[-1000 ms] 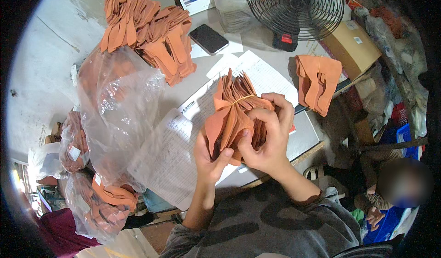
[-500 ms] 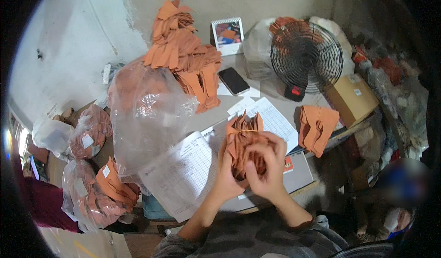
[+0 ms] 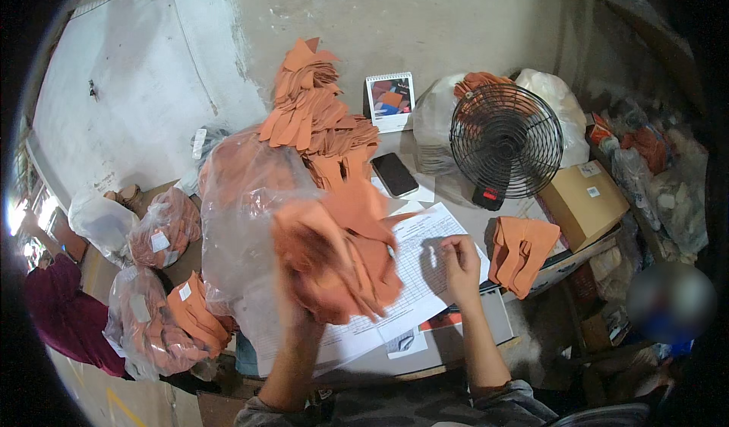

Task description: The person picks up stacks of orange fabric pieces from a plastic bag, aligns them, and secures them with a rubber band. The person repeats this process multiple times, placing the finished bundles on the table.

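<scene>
Half a second back, both hands clasped around the orange bundle above the paper form; now split apart, with the bundle swung out to the left and blurred by motion.

Largest first: pale worktop [image 3: 463,222], carrying everything. Clear plastic bag [image 3: 243,214] bulging at the left edge, partly filled with orange pieces. Tall pile of orange cut pieces [image 3: 319,115] toward the far edge, against the wall. Black fan [image 3: 505,142] at the far right, brown cardboard box [image 3: 581,203] at the right corner. Printed paper form [image 3: 414,275] spread along the near edge. Orange bundle [image 3: 338,256] gripped in the left hand [image 3: 292,294], fingers hidden behind the fabric, held just beside the bag's mouth. Small folded orange stack [image 3: 520,252] by the right edge. Dark phone [image 3: 395,174] mid-worktop. Right hand [image 3: 459,264] over the form, fingers curled narrow, pinching something small and pale or nothing at all: cannot tell.

Best kept tight in the fist, so no loose pieces slip out; better eased toward the bag's mouth than flung.
</scene>
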Demonstrator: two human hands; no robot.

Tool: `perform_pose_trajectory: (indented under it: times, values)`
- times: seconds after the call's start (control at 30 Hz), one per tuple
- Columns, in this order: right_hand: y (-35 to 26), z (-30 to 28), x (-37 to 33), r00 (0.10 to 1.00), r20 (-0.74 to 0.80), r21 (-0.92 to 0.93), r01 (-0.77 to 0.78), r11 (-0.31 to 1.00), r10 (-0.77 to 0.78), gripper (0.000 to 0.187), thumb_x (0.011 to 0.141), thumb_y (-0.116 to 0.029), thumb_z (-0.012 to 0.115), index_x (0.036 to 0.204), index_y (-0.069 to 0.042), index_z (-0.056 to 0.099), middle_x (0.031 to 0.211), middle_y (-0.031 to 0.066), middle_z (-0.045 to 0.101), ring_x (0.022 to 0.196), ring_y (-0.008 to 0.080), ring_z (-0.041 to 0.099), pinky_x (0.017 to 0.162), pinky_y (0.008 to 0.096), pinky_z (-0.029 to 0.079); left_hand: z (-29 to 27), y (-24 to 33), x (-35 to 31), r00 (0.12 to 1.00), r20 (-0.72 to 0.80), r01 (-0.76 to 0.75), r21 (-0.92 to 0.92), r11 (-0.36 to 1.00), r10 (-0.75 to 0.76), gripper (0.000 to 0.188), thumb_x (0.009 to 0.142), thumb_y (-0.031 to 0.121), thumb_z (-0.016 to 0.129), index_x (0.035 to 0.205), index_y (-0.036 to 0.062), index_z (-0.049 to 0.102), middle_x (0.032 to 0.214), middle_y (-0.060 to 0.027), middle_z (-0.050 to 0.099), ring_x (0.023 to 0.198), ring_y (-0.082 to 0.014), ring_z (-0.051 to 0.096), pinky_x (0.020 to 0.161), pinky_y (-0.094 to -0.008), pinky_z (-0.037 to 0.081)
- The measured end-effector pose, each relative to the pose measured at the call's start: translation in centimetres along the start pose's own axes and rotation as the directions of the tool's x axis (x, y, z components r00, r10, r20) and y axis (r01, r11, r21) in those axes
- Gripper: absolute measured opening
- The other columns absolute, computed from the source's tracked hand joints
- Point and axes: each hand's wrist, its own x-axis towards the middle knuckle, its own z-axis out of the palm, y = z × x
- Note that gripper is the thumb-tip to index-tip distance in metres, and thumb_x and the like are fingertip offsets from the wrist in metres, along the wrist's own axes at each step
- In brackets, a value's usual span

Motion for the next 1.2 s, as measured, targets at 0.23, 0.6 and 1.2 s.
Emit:
perform_pose_trajectory:
  times: [0.23, 0.6, 1.2]
  values:
    - [-0.7, 0.0, 0.3, 0.998, 0.06, 0.036, -0.009, 0.999, 0.007, 0.01, 0.105, -0.001, 0.055, 0.101, 0.0, 0.065, 0.096, 0.0029, 0.061, 0.085, 0.011, 0.056, 0.078, 0.0252, 0.046, 1.5, 9.9, 7.5, 0.777, -0.289, -0.324, 0.579, 0.749, 0.559, 0.048, 0.112, 0.027, 0.053, 0.152, 0.0021, 0.048, 0.147, -0.0117, 0.057, 0.132, -0.0219, 0.058, 0.114, -0.0375, 0.045]
    - [-0.1, 0.0, 0.5, 0.992, 0.045, 0.116, -0.12, 0.986, 0.115, 0.013, 0.108, -0.005, 0.055, 0.1, -0.001, 0.064, 0.092, 0.0012, 0.062, 0.08, 0.0078, 0.052, 0.073, 0.024, 0.043, -9.3, 8.8, 37.3, 0.913, 0.21, -0.193, 0.978, -0.082, 0.35, 0.056, 0.103, 0.035, 0.069, 0.146, 0.0023, 0.054, 0.132, -0.0231, 0.067, 0.121, -0.0325, 0.066, 0.106, -0.0414, 0.05]
    - [0.1, -0.1, 0.9, 0.987, 0.042, 0.175, -0.158, 0.972, 0.153, 0.019, 0.108, -0.007, 0.052, 0.093, -0.001, 0.063, 0.086, 0.0014, 0.061, 0.077, 0.0078, 0.051, 0.072, 0.0238, 0.041, -2.6, 15.9, 20.8, 0.948, 0.272, -0.284, 0.958, 0.052, 0.163, 0.028, 0.098, 0.005, 0.058, 0.122, 0.0022, 0.071, 0.116, -0.0145, 0.074, 0.102, -0.0263, 0.072, 0.094, -0.0357, 0.057]
